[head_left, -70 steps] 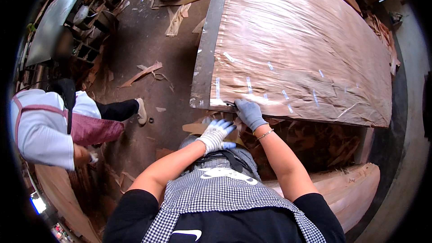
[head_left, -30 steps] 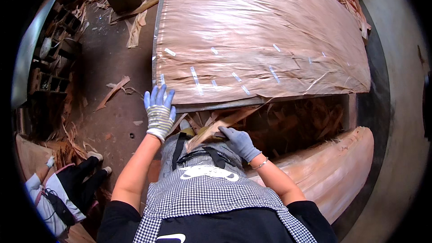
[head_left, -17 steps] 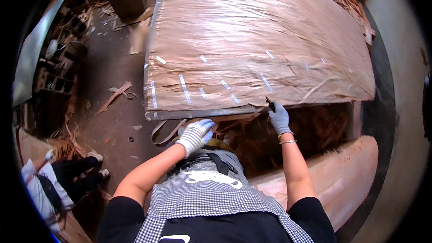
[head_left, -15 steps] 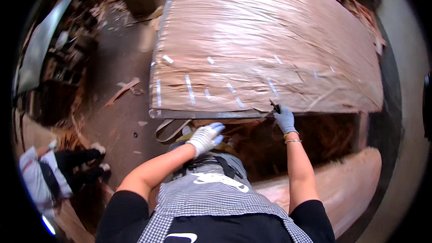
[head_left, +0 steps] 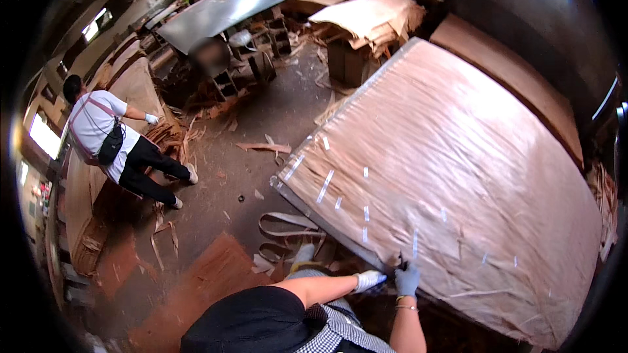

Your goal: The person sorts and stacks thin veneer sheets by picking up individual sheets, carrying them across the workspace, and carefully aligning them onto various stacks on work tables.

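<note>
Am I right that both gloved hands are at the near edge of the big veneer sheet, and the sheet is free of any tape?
Not quite. Both hands, left hand and right hand, are at the near edge of the veneer sheet, but the sheet is not free of tape: the head view shows many short pale tape strips stuck across it near that edge.

A person in a white shirt and black trousers (head_left: 114,150) bends by stacked wood sheets at the floor's left edge; a grey metal sheet (head_left: 216,16) lies beyond, and pale loose strips (head_left: 281,222) lie on the floor.
</note>
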`<control>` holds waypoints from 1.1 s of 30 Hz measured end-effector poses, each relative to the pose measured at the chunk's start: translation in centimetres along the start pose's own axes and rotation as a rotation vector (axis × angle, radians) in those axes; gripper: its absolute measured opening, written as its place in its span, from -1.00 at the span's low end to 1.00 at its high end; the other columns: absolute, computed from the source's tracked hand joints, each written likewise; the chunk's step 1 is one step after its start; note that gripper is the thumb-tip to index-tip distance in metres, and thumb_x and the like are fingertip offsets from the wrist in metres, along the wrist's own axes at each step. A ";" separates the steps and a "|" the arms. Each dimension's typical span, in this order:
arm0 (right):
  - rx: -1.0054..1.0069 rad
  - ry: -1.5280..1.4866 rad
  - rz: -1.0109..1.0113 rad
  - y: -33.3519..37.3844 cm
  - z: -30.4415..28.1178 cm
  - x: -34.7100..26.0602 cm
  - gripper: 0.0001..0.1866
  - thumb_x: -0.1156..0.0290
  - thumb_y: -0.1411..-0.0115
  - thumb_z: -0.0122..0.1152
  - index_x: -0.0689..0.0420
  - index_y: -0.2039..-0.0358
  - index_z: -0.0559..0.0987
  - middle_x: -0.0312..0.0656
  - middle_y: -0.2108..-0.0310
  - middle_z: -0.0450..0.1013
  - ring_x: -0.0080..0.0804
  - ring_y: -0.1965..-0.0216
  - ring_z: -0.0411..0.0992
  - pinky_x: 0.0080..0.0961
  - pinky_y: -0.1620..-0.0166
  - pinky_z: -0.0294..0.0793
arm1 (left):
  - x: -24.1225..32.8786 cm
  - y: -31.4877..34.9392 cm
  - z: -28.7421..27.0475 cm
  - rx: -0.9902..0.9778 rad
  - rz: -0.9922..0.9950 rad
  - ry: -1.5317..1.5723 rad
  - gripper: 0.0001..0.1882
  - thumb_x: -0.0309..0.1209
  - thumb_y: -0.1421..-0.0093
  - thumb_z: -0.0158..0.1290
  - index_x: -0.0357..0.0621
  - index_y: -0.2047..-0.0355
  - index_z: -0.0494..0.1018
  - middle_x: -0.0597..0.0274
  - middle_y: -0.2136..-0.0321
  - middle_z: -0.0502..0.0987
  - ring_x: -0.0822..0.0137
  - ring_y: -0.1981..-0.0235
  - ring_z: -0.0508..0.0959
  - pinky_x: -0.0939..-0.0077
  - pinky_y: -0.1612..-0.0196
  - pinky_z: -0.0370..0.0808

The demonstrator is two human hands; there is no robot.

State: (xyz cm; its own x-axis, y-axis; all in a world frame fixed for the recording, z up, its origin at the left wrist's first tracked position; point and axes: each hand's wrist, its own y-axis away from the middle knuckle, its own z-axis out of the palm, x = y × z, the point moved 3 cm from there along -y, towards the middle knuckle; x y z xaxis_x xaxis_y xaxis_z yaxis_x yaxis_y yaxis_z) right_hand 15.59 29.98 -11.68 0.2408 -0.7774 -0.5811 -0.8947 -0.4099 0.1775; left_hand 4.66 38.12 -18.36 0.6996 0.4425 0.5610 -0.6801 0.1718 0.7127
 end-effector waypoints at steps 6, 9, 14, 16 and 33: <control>0.025 -0.058 0.021 -0.8 1.2 2.0 -0.81 0.36 0.10 0.26 0.20 0.53 0.51 0.06 0.57 0.46 0.04 0.48 0.45 -0.15 0.40 0.37 | 0.3 -1.4 -1.2 0.052 0.031 -0.025 -0.66 -0.09 -0.15 0.06 -0.03 0.19 0.51 0.32 0.46 0.48 0.37 0.54 0.38 0.49 0.49 0.38; -0.002 -0.062 -0.047 0.0 -0.4 0.9 -0.80 0.36 0.11 0.27 0.22 0.53 0.51 0.06 0.57 0.46 0.00 0.49 0.45 -0.18 0.40 0.37 | 0.2 -0.5 -1.0 -0.051 0.061 -0.121 -0.59 -0.07 -0.09 0.13 -0.09 0.17 0.50 0.33 0.47 0.49 0.39 0.45 0.42 0.41 0.37 0.40; 0.000 -0.333 -0.050 -0.3 -4.5 5.8 -0.83 0.45 -0.03 0.19 0.25 0.37 0.53 -0.16 0.62 0.45 -0.42 0.57 0.40 -0.38 0.45 0.36 | -1.4 -2.5 -2.5 -0.049 0.263 -0.575 -0.67 -0.17 -0.05 0.19 -0.12 0.26 0.57 0.35 0.49 0.54 0.45 0.46 0.45 0.48 0.33 0.44; 0.112 -0.026 -0.093 0.2 -8.2 9.8 -0.77 0.40 0.10 0.30 0.20 0.40 0.54 -0.11 0.60 0.46 -0.23 0.59 0.42 -0.32 0.44 0.38 | -0.1 -2.8 -2.1 -0.041 0.125 -0.592 -0.62 -0.12 -0.09 0.12 -0.09 0.19 0.54 0.26 0.37 0.56 0.36 0.37 0.49 0.43 0.22 0.43; -0.103 -0.088 -0.110 1.7 -9.8 13.3 -0.74 0.22 -0.02 0.22 0.11 0.35 0.50 -0.02 0.43 0.48 0.01 0.39 0.46 -0.17 0.34 0.43 | -4.1 -5.2 -3.6 0.119 -0.423 -1.399 -0.54 -0.15 -0.10 -0.10 -0.05 0.04 0.44 -0.01 0.03 0.45 0.11 0.00 0.47 0.25 0.01 0.39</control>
State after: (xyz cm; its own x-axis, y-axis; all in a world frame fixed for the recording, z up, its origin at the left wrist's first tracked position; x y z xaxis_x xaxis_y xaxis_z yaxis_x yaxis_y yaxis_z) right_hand 20.95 14.32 -11.32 0.2971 -0.6820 -0.6683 -0.8203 -0.5405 0.1869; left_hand 4.59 38.63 -25.90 0.5226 -0.8290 0.1992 -0.4015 -0.0332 0.9152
